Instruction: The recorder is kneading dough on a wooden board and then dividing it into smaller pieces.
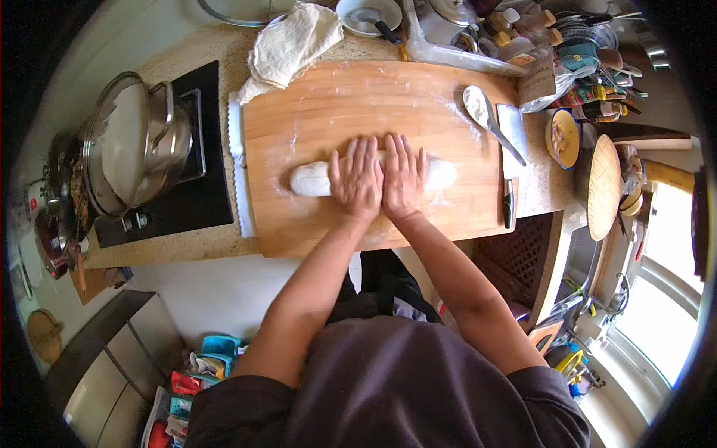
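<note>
A thick log of white dough [312, 180] lies crosswise on a large wooden board [336, 112] dusted with flour. My left hand [357, 176] rests flat on the middle of the log, fingers pointing away from me. Beside it, touching along the thumb side, my right hand [403, 173] lies flat on the same dough. Both rounded ends of the log show past the hands. A spoon holding flour [476, 105] lies at the board's right side. Next to it is a cleaver with a black handle [508, 203]. The dough under my palms is hidden.
A steel pot with a glass lid [126, 145] stands on the black cooktop [207, 207] at left. A cream cloth [294, 47] overlaps the board's back left corner. Behind are a white bowl [369, 12] and bottles; at right, a yellow bowl [563, 139] and a woven tray [604, 187].
</note>
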A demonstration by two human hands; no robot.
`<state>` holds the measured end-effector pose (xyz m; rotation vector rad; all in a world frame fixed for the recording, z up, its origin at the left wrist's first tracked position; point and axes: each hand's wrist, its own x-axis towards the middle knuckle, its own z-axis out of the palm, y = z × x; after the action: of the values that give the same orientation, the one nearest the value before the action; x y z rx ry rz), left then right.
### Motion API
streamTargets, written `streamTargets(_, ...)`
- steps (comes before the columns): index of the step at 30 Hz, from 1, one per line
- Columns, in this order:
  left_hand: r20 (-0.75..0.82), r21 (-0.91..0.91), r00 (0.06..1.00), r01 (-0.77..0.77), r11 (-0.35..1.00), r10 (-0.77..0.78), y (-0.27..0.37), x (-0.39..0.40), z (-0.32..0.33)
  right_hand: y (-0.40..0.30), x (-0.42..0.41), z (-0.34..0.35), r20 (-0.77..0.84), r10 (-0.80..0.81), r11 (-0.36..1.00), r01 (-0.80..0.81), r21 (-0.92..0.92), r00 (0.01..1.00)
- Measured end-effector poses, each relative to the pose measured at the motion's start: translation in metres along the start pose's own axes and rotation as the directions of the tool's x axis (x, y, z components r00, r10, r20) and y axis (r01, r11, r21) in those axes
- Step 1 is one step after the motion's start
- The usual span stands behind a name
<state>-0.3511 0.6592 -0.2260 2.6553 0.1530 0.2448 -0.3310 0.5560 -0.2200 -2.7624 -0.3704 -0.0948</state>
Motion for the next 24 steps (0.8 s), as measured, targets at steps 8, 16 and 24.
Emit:
streamTargets(8, -0.086, 0.013, 0.993, 0.077, 0.997, -0.076, -0.004, 0.104, 0.016, 0.017, 0.109, 0.015, -0.06, 0.082, 0.994, -0.077, 0.077, 0.995)
streamTargets(16, 0.031, -0.058, 0.968, -0.249, 0.967, 0.251, -0.027, 0.136, 0.008, 0.024, 0.111, 0.013, -0.034, -0.058, 0.998, 0.058, 0.011, 0.998)
streamTargets(24, -0.031, -0.202, 0.989, -0.147, 0.968, 0.143, 0.007, -0.028, -0.024, -0.009, -0.02, -0.004, -0.23, 0.031, 0.995, -0.007, 0.102, 0.973)
